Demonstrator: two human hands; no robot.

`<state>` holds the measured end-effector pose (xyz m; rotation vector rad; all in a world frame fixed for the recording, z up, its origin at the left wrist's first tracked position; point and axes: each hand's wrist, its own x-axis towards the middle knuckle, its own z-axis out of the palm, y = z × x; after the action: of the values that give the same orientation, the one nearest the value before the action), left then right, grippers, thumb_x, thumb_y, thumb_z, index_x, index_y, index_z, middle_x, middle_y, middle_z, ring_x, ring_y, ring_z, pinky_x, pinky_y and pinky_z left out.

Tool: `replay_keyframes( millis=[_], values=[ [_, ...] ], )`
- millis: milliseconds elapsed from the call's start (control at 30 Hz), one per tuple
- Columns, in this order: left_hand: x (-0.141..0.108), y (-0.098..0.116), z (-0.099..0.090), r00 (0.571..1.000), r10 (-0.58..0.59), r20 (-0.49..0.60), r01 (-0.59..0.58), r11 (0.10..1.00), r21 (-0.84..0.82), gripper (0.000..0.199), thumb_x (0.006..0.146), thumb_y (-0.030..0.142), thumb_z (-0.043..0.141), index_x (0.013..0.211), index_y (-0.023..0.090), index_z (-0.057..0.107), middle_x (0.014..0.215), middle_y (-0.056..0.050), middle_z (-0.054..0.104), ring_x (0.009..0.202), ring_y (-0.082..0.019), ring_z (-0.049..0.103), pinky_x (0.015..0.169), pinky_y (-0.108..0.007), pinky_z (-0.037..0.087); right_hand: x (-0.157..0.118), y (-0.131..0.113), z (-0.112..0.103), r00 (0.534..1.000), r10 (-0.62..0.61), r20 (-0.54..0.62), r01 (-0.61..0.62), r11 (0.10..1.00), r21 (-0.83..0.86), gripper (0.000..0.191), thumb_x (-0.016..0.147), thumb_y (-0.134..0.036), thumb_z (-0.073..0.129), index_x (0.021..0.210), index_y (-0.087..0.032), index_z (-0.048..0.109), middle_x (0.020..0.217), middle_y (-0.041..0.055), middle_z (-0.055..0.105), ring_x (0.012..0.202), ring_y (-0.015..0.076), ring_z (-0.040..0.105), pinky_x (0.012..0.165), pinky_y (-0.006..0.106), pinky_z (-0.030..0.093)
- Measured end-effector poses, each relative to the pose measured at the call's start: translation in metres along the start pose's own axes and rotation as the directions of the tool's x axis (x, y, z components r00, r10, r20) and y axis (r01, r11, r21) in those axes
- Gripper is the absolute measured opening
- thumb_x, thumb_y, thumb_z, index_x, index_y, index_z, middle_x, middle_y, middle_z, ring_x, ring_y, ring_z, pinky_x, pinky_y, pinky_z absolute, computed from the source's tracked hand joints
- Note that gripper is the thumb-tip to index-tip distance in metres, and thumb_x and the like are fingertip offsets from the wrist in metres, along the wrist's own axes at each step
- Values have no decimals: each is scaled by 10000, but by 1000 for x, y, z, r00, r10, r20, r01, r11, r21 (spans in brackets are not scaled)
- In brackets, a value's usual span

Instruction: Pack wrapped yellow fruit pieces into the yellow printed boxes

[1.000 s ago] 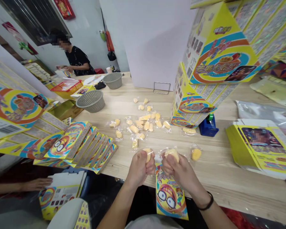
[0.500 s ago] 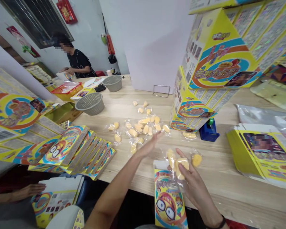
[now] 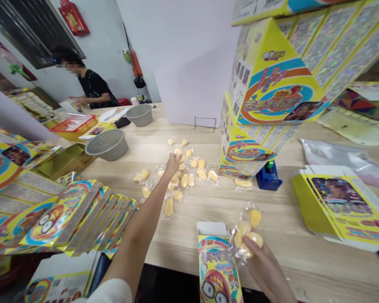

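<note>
Right by open box (image 3: 219, 269): right hand (image 3: 260, 252) pinching wrapped candies (image 3: 246, 239). Beyond box, left hand (image 3: 174, 162) at candy pile (image 3: 185, 179), grip unclear.

Left hand (image 3: 173, 164) down in the loose pile of wrapped candies (image 3: 185, 180), mid worktop (image 3: 173, 240); grip unclear. Right hand (image 3: 259, 256) holds a bunch of candies (image 3: 242, 233) just beside the open carton (image 3: 219, 269), flap up, at the near edge. 2 grey baskets (image 3: 106, 145) beyond the pile, toward the left. Blue tape dispenser (image 3: 269, 176) right of the box stack (image 3: 278, 92). Leaning row of boxes (image 3: 77, 219) at left. Wire stand (image 3: 205, 118) near the white panel (image 3: 192, 63). 1 person (image 3: 96, 88) in black, far left.
</note>
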<state>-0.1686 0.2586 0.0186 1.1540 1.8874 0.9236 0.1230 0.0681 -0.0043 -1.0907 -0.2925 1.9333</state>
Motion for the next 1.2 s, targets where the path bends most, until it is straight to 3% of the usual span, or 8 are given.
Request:
replay_keyframes(
  millis=[133, 267, 400, 567, 900, 1000, 1067, 1200],
  values=[
    [-48, 6, 0, 992, 36, 123, 9, 937, -348, 561, 866, 605, 225, 901, 149, 550, 898, -91, 625, 812, -175, 615, 762, -339, 499, 0, -4, 9, 999, -4, 39, 4, 1000, -20, 458, 570, -313, 815, 1001, -248, 676, 835, 23, 705, 776, 158, 625, 696, 243, 489],
    [-116, 17, 14, 889, 235, 392, 223, 526, -821, 326, 787, 440, 595, 928, 147, 600, 885, -58, 637, 796, -169, 617, 832, -360, 470, -7, -3, 22, 998, -56, 42, 58, 996, -60, 448, 577, -328, 807, 995, -229, 683, 803, 27, 696, 746, 148, 612, 682, 234, 485],
    [-174, 36, 20, 751, 409, 519, 411, 326, -851, 543, 690, 529, 656, 1075, 152, 591, 684, 15, 545, 547, -90, 507, 564, -251, 483, -19, -5, 26, 994, -91, 59, 97, 991, -94, 402, 557, -342, 815, 927, -231, 703, 800, 23, 697, 763, 153, 615, 716, 234, 476],
    [-219, 53, 15, 584, 468, 663, 589, 318, -743, 650, 620, 691, 572, 976, 151, 625, 507, 85, 330, 345, -33, 211, 295, -166, 211, -34, -12, 20, 986, -160, 42, 164, 976, -140, 454, 597, -380, 783, 1014, -237, 675, 843, 37, 707, 807, 177, 623, 732, 243, 478],
    [-254, 68, 15, 736, 385, 557, 438, 357, -825, 490, 680, 627, 586, 632, 162, 438, 472, 108, 224, 351, -8, 111, 338, -148, 111, -39, -20, -5, 943, -231, 239, 272, 949, -157, 306, 701, -366, 698, 996, -291, 667, 868, 21, 694, 808, 168, 622, 761, 260, 490],
    [-256, 60, 31, 842, 311, 441, 232, 529, -816, 488, 733, 646, 500, 668, 162, 493, 480, 77, 321, 377, -48, 295, 387, -177, 273, -49, -20, 12, 889, -326, 322, 374, 922, -98, 352, 674, -464, 688, 968, -271, 674, 1050, 61, 662, 1005, 235, 579, 882, 343, 457],
    [-255, 50, 45, 895, 322, 309, -12, 710, -704, 438, 788, 593, 471, 793, 169, 581, 692, -17, 541, 666, -137, 539, 630, -259, 446, -52, -18, 25, 890, -321, 323, 364, 928, -82, 469, 602, -496, 730, 1006, -267, 660, 1131, 90, 634, 1071, 294, 548, 905, 418, 440],
    [-221, 24, 63, 863, 385, 328, -256, 892, -373, 489, 844, 533, 412, 1212, 217, 477, 1211, -115, 479, 1149, -224, 430, 978, -364, 340, -44, -13, 32, 980, -188, 64, 194, 976, -102, 458, 624, -401, 748, 1039, -237, 647, 1009, 94, 692, 998, 295, 602, 870, 425, 467]
  ],
)
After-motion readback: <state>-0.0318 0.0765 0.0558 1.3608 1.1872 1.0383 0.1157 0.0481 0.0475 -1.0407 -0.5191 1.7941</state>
